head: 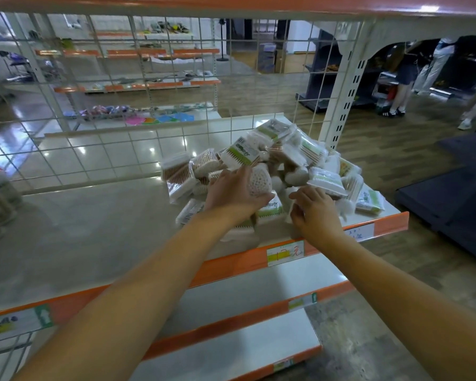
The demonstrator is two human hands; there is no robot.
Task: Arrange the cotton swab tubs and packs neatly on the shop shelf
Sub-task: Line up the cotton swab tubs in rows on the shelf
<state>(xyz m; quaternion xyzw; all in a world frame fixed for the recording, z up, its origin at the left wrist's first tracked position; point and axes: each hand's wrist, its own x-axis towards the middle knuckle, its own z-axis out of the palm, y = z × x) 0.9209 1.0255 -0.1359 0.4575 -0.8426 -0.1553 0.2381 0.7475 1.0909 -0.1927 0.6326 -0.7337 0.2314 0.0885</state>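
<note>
A jumbled heap of swab packs (300, 160) sits at the right end of the shelf (94, 229), spilling toward its orange lip (231, 264), evidently dumped rather than stocked. The left hand (232, 192) reaches into the heap, fingers curled around a heart-shaped tub (259, 181), apparently lifting it clear to start sorting. Just right of those fingers, the right hand (313, 211) curls down over a pack (293, 213) at the heap's near edge, seemingly pinching it, though the grip is partly hidden. Left of the fingers the shelf lies bare, the likely spot for neat rows. A wire grid (107, 105) backs the shelf.
</note>
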